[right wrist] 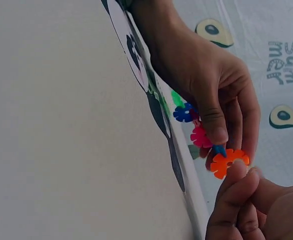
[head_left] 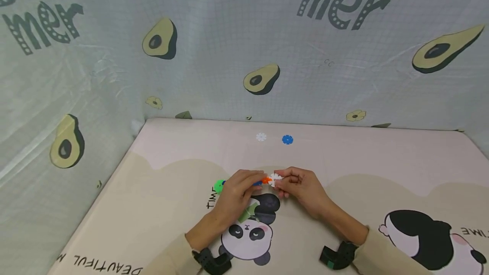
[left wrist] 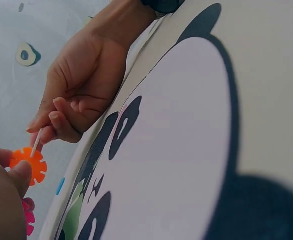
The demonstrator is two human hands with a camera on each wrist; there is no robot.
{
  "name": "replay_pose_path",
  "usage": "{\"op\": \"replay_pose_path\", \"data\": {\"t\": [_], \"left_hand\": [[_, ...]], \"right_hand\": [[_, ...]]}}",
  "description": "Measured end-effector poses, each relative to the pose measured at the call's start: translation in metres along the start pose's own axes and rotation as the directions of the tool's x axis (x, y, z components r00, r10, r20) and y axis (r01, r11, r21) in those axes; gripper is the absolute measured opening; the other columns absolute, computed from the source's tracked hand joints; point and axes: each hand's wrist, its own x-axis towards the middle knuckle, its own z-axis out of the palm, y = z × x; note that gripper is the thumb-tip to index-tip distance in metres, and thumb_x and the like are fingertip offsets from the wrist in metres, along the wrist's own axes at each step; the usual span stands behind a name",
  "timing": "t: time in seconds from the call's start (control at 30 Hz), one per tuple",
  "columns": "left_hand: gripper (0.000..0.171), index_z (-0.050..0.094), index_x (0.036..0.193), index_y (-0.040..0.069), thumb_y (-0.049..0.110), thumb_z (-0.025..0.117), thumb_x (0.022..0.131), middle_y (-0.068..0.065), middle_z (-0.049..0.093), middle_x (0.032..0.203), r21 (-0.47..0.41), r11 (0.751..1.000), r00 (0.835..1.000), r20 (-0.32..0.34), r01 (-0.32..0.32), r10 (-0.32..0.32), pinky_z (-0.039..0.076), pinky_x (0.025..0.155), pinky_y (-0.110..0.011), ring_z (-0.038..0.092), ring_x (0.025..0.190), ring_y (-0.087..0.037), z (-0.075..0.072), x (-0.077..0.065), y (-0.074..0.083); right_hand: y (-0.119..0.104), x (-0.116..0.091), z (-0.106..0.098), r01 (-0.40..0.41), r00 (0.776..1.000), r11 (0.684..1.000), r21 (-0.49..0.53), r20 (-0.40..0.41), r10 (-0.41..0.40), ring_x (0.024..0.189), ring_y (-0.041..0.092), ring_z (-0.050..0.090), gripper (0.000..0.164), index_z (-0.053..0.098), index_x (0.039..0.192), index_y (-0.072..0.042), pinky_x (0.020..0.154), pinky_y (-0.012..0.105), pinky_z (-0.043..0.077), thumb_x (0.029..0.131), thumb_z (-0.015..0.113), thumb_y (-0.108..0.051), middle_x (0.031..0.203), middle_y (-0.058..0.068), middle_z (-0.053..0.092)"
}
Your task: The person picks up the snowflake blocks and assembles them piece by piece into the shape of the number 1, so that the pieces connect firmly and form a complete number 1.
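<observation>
My left hand (head_left: 240,192) holds a chain of notched plastic discs. A green disc (head_left: 218,186) forms its left end, and blue, pink and orange discs follow in the right wrist view, partly hidden by the fingers. At the chain's right end is the orange disc (right wrist: 224,164). Between thumb and fingers, my right hand (head_left: 302,187) pinches a white notched disc (head_left: 274,180), which meets the orange one at its edge. Seen from the left wrist, the white disc (left wrist: 37,142) stands edge-on against the orange disc (left wrist: 35,165).
Farther back on the table (head_left: 183,139) lie a loose white disc (head_left: 261,137) and a loose blue disc (head_left: 288,139). The cover carries printed pandas. A curtain with avocado prints (head_left: 262,79) hangs behind the table and along its left side.
</observation>
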Motion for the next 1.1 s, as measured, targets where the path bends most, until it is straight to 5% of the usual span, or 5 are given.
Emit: {"op": "replay_pose_path", "data": {"t": [0.17,0.43,0.87,1.1], "left_hand": [[0.034,0.064,0.118,0.005,-0.001,0.07,0.085,-0.004,0.063,0.113,-0.024,0.999,0.999,0.028,0.027,-0.027,0.046,0.094,-0.026,0.056,0.11,-0.018,0.0006,0.0001,0.0015],[0.035,0.065,0.114,0.005,0.005,0.076,0.08,-0.003,0.063,0.11,-0.135,0.977,0.986,0.028,0.165,-0.162,0.052,0.074,-0.019,0.058,0.104,-0.015,0.0021,-0.0009,0.0054],[0.039,0.067,0.107,0.007,0.013,0.084,0.072,-0.001,0.066,0.106,-0.128,0.989,0.996,-0.032,0.075,-0.08,0.047,0.088,-0.03,0.06,0.102,-0.016,0.0024,0.0005,0.0025],[0.039,0.067,0.108,0.008,0.014,0.084,0.073,0.0,0.067,0.106,-0.118,0.992,0.998,-0.046,0.038,-0.044,0.046,0.083,-0.029,0.061,0.102,-0.015,0.0041,-0.0008,-0.0004]], "right_hand": [[-0.0007,-0.0008,-0.0016,0.004,1.0,1.0,-0.019,0.021,-0.004,0.07,0.016,0.064,0.033,0.06,0.12,0.006,0.064,0.022,0.052,0.092,0.064,-0.011,0.089,0.016,0.069],[-0.0002,-0.0003,-0.0006,-0.01,1.0,0.999,-0.03,0.007,0.01,0.07,0.015,0.062,0.033,0.064,0.116,0.004,0.061,0.02,0.049,0.089,0.069,-0.013,0.086,0.015,0.067],[-0.0012,-0.002,0.0058,-0.048,0.998,0.997,0.066,0.033,0.046,0.068,0.012,0.063,0.032,0.062,0.113,0.008,0.059,0.019,0.047,0.089,0.069,-0.012,0.078,0.007,0.069],[-0.0003,-0.0027,0.006,-0.033,0.998,0.994,0.105,0.059,0.027,0.068,0.012,0.062,0.031,0.06,0.112,0.01,0.059,0.019,0.048,0.09,0.066,-0.01,0.076,0.006,0.068]]}}
